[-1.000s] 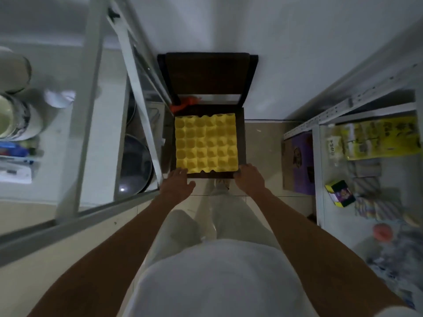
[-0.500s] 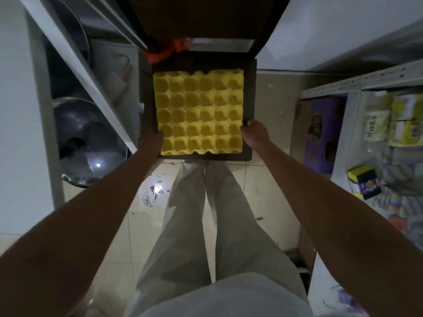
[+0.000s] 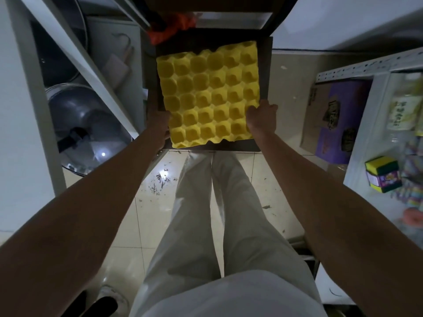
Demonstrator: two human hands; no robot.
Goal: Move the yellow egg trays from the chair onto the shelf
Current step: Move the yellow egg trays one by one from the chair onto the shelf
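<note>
The yellow egg trays (image 3: 209, 94) appear as one square stack with rows of cups, over the seat of a dark wooden chair (image 3: 265, 65) straight ahead. The stack is turned a little clockwise and its near edge reaches the seat's front. My left hand (image 3: 160, 124) grips the stack's left side near the front corner. My right hand (image 3: 262, 117) grips the right side, thumb on top. A white metal shelf (image 3: 366, 65) stands to the right, another white rack (image 3: 75, 56) to the left.
An orange rag (image 3: 171, 28) lies at the back of the seat. Metal pots and a glass lid (image 3: 87, 124) fill the left rack. A purple carton (image 3: 336, 124) stands on the floor at the right; a small colourful box (image 3: 382, 177) sits on the right shelf. Debris dots the tiled floor.
I have leaned in closer over the chair. Both hands went from the seat's front edge to the sides of the trays and closed on them; the stack has tilted and turned slightly.
</note>
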